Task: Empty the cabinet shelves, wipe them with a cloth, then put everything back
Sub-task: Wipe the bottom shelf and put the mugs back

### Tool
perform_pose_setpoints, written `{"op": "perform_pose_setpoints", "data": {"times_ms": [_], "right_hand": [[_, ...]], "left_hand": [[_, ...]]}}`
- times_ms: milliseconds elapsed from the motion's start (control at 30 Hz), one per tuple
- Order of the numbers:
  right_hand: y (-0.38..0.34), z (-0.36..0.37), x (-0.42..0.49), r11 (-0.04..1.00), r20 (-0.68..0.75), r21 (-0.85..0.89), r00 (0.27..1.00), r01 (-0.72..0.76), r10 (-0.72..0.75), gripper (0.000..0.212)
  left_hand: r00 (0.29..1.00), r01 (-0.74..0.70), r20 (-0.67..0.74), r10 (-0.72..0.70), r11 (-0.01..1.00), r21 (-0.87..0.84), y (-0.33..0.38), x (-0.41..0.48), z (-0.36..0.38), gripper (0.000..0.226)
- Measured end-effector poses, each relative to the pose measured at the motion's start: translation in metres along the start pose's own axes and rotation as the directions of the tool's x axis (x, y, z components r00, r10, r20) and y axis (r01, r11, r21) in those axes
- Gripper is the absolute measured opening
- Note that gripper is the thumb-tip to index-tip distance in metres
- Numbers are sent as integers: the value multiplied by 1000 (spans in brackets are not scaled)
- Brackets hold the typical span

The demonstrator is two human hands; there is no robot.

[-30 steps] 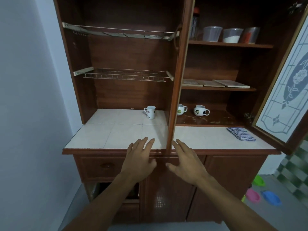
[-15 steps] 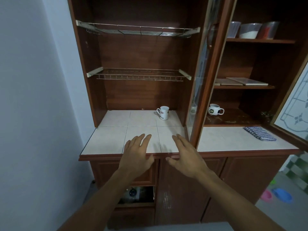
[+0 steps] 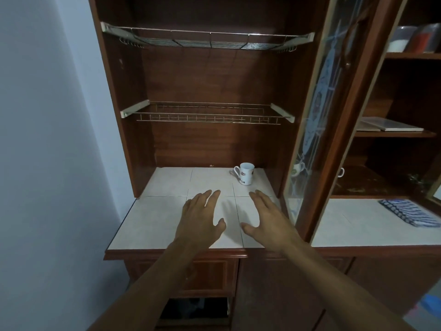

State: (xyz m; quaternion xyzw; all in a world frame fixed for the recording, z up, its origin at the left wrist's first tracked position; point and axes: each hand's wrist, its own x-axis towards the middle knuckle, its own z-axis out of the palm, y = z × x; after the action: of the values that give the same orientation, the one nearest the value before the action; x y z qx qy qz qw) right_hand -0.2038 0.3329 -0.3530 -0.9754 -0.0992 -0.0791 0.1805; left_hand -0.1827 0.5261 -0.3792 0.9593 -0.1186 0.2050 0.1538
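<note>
A dark wooden cabinet stands before me with a tiled counter (image 3: pixel 162 211). A white mug (image 3: pixel 245 173) stands upright at the back right of the left bay. Above it hang two bare wire racks, the upper rack (image 3: pixel 207 40) and the lower rack (image 3: pixel 207 114). My left hand (image 3: pixel 200 218) and my right hand (image 3: pixel 269 218) hover side by side over the counter's front, palms down, fingers straight, holding nothing. A folded blue striped cloth (image 3: pixel 410 212) lies on the counter at the far right. Plastic containers (image 3: pixel 415 39) and flat tiles (image 3: pixel 391 124) sit on the right bay's shelves.
A glass-panelled door (image 3: pixel 317 120) stands open edge-on between the two bays, just right of my right hand. Another mug (image 3: pixel 297 168) shows faintly through its glass. A pale wall (image 3: pixel 47 139) closes the left side. Below the counter are a drawer (image 3: pixel 207 273) and an open compartment.
The view has shifted left and closer to the left bay. Both hands have moved forward from the counter's front edge to over the tiles. The right bay's mugs have slipped behind the door.
</note>
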Motion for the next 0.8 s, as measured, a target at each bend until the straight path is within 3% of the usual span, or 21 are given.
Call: {"op": "perform_pose_setpoints", "data": {"times_ms": [300,467,633,800], "right_hand": [[6,21,84,998,-64,18,996,-59,60,88],[18,33,129,977,-71,142,983,-160,171,86],[40,45,180,959,-93,229,977,-166,191,71],[68,67,233,932,-87,285,962,-227,260,77]], "left_hand": [[997,-79,3,79,995,-53,-39,85,31,75],[994,-98,30,101,992,-86,-48,132,50,74],[991,-129,19,132,984,-127,-48,180,72,72],[989,-147,-13,148,972,-181,-51,227,101,66]]}}
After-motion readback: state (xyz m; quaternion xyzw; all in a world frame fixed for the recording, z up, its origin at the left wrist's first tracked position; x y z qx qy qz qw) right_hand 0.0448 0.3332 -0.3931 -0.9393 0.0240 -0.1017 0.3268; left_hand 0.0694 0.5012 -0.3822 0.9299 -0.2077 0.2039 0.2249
